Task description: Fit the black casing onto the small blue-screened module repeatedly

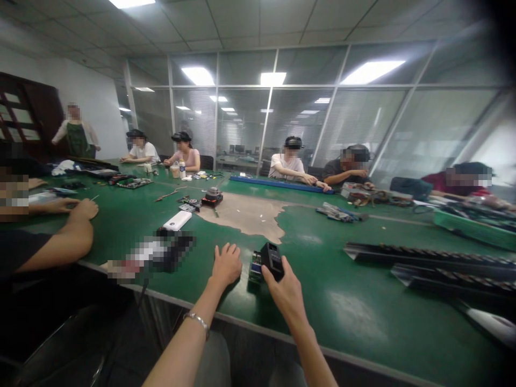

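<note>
My right hand grips a small black box-shaped housing by its sides, thumb on the left and fingers on the right. Against the left side of that housing stands a green circuit board with blue and metal parts; whether the two are joined I cannot tell. My left hand lies palm down on the green table, left of the board and apart from it. Its fingers are a little spread and bent, with nothing seen in them. A silver bracelet circles the left wrist.
Ahead lies a bare brown patch of tabletop, with a black-and-red device at its edge. A white power bank is to the left. Pliers and long dark strips lie right. Several people sit around; a co-worker's arm rests left.
</note>
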`<state>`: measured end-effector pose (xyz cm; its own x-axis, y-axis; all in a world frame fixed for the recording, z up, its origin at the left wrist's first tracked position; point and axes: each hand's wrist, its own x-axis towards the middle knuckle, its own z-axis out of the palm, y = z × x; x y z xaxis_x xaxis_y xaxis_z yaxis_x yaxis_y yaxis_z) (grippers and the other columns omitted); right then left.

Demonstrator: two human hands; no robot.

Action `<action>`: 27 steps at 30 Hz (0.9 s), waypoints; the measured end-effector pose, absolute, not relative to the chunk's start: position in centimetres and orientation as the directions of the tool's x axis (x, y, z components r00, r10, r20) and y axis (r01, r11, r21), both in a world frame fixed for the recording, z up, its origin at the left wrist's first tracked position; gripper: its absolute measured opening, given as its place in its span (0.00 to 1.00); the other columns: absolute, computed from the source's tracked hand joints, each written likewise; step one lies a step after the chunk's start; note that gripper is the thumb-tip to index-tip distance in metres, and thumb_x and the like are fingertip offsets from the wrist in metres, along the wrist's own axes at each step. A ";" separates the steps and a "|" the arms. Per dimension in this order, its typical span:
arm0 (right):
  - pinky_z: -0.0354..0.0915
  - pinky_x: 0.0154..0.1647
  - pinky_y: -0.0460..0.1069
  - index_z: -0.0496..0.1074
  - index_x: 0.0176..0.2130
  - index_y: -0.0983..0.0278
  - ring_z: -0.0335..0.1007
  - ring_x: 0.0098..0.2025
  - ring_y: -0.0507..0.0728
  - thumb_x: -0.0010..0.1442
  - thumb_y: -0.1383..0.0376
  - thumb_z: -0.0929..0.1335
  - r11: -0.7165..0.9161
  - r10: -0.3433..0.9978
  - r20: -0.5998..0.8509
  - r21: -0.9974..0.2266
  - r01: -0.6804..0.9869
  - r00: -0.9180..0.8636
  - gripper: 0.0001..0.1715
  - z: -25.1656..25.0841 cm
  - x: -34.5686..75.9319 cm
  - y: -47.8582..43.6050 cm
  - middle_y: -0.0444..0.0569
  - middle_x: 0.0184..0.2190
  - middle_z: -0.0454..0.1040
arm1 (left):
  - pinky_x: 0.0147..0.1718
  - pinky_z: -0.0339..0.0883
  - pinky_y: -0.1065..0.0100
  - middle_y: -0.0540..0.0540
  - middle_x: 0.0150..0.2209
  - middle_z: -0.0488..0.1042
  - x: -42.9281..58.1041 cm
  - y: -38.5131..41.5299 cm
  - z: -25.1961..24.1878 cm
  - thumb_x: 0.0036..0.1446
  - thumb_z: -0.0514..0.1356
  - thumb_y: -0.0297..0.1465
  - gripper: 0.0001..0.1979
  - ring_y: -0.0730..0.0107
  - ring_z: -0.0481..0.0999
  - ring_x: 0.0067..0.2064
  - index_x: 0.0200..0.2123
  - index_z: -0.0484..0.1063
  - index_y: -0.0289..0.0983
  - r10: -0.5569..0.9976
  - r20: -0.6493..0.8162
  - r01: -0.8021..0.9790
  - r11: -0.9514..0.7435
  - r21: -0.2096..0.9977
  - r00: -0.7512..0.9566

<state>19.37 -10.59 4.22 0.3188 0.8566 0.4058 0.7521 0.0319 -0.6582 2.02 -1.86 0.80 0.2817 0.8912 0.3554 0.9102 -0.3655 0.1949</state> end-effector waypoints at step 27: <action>0.60 0.55 0.56 0.52 0.64 0.73 0.62 0.57 0.67 0.61 0.54 0.61 -0.002 0.841 0.489 -0.426 0.905 0.232 0.39 1.5 12.8 -9.3 0.67 0.59 0.62 | 0.60 0.50 0.52 0.42 0.53 0.70 1.2 -2.4 1.7 0.65 0.48 0.32 0.15 0.60 0.63 0.58 0.52 0.67 0.40 0.816 0.412 0.827 -0.520 0.214 0.406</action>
<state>12.79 -9.25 1.55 0.2318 0.8410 0.4888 0.9049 -0.0020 -0.4257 1.22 -2.44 1.70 0.4063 0.8157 0.4117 0.8269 -0.5200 0.2142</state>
